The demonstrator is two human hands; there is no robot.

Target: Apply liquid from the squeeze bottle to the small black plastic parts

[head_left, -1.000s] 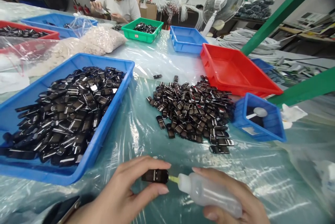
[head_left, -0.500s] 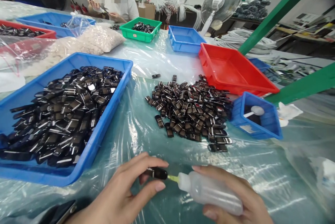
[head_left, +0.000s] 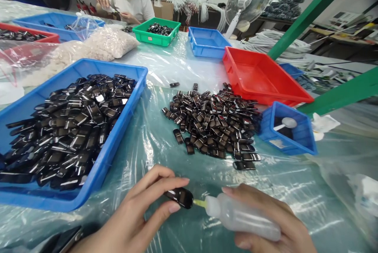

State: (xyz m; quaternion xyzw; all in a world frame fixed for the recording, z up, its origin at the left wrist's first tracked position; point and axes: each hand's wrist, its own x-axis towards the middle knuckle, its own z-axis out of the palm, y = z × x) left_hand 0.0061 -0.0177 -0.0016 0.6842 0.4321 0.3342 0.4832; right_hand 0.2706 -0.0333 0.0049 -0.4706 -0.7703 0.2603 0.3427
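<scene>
Between the thumb and fingers of my left hand (head_left: 147,205) is a glossy black oval piece (head_left: 181,198), its rounded end pointing right. My right hand (head_left: 271,217) is wrapped round a translucent white squeeze bottle (head_left: 245,215) lying nearly level. The bottle's yellowish tip (head_left: 200,203) meets or almost meets the piece's right end; contact is too small to tell. Beyond my hands lies a heap of similar black pieces (head_left: 212,123) on the plastic-covered table (head_left: 132,146). A large blue tray (head_left: 118,138) at the left holds many longer-looking black pieces.
A small blue bin (head_left: 298,136) with a white scoop (head_left: 288,122) stands right of the heap, near a red tray (head_left: 262,75). Behind are a blue tray (head_left: 208,44) and a green tray (head_left: 159,38). A person (head_left: 130,4) sits across the table; green bars (head_left: 313,12) cross the right side.
The black piece in my left hand has shifted slightly right and shows more of its face. My right hand and the bottle have also moved a little right.
</scene>
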